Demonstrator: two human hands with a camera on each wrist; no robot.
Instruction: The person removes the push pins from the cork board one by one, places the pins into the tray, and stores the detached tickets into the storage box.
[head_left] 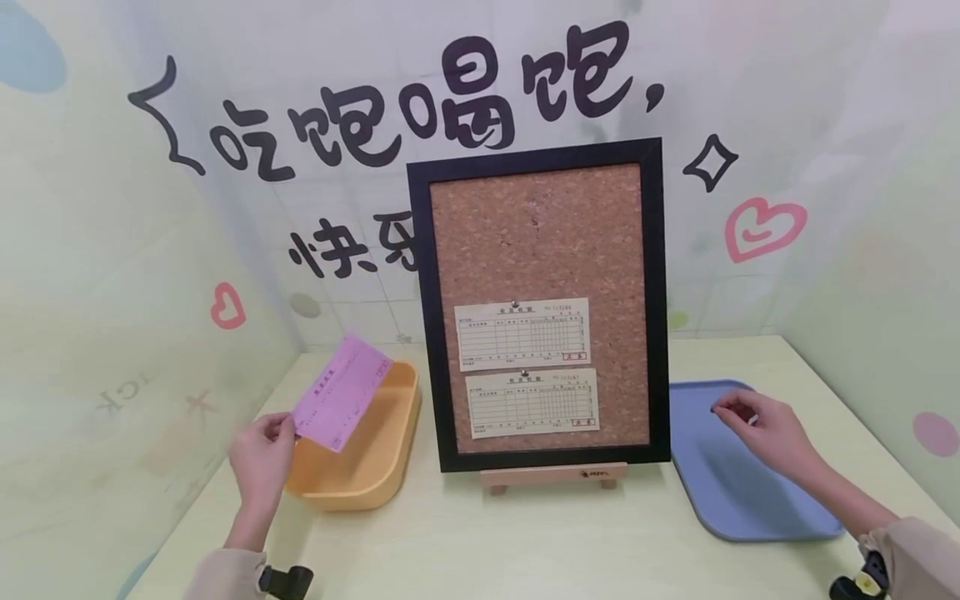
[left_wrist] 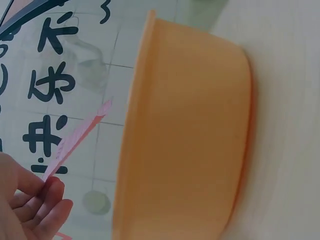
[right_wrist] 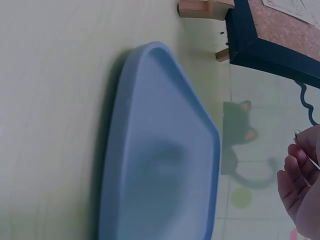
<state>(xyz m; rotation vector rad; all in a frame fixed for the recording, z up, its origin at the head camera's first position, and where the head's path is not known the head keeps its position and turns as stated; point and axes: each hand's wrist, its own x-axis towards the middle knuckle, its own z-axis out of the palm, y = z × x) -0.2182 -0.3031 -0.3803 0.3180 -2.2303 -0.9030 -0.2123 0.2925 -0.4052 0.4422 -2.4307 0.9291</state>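
My left hand (head_left: 261, 458) pinches a pink printed slip (head_left: 343, 392) by its lower left corner, above the yellow bin (head_left: 367, 496). In the left wrist view the slip (left_wrist: 75, 142) shows nearly edge-on. Over the blue tray (head_left: 750, 492), my right hand (head_left: 765, 429) pinches a small shiny pushpin (right_wrist: 297, 133) between thumb and forefinger. A black-framed cork board (head_left: 540, 242) stands between the hands. Two white printed slips hang on its lower part, the upper slip (head_left: 523, 335) and the lower slip (head_left: 532, 404), each under one pushpin at its top edge.
A small wooden easel (head_left: 555, 476) props the cork board on the pale table (head_left: 465, 542). Behind it, the wall (head_left: 337, 50) carries large black writing and drawn shapes. The bin stands left of the board, the tray right of it.
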